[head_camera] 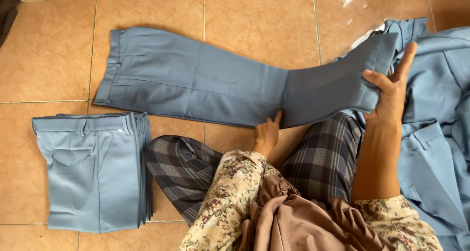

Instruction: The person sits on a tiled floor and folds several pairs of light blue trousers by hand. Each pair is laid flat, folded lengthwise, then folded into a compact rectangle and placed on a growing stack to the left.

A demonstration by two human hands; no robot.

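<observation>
Mid-fold on blue trousers [196, 79]: left hand [267, 132] pressing fingers flat at crease; right hand [391, 92] gripping lifted hem; folded stack [93, 172] below waistband (finished); unfolded heap [435, 133] beyond hem.

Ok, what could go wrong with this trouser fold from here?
The left hand pins the trousers only at the near edge of the crease, so the fold may slant. The right hand grips the hem from one side, so the layers might slip apart. The lifted leg hangs over the pile and could snag it.
</observation>
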